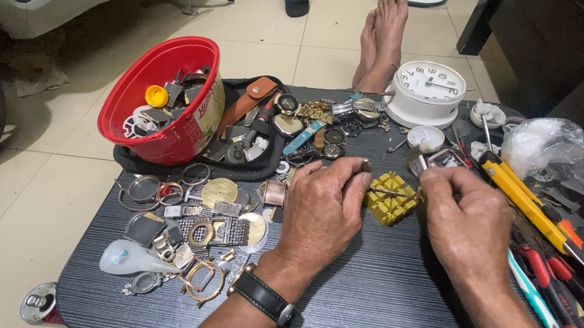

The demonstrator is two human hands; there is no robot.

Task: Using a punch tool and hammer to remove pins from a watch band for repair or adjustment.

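Nearest you, your left wrist wears a dark-strapped watch, and your left hand lies knuckles-up on the dark table, its fingers curled shut around a small metal piece pinched at the fingertips, just left of the yellow block. Your right hand is likewise closed, its fingertips pinching something thin at the right edge of that block; what it grips is too small to tell. The block sits between your two hands, touching or nearly touching both, so the work looks to be in the middle: the piece is held at the block, nothing looks finished or set aside, and I judge that the fitting or pressing on the block is yet to be completed. At the near left lie loose watch cases, rings and strap links, unsorted. On the right, along the table's edge, lie red-handled pliers, a pale green handled tool and a yellow cutter knife, all untouched. Farther left a red bowl, tilted, holds more parts and rests on a black pouch. Beyond the block lies a cluster of watches, then a white clock and a crumpled clear bag at the far right. Past the table your bare feet rest on the tiled floor
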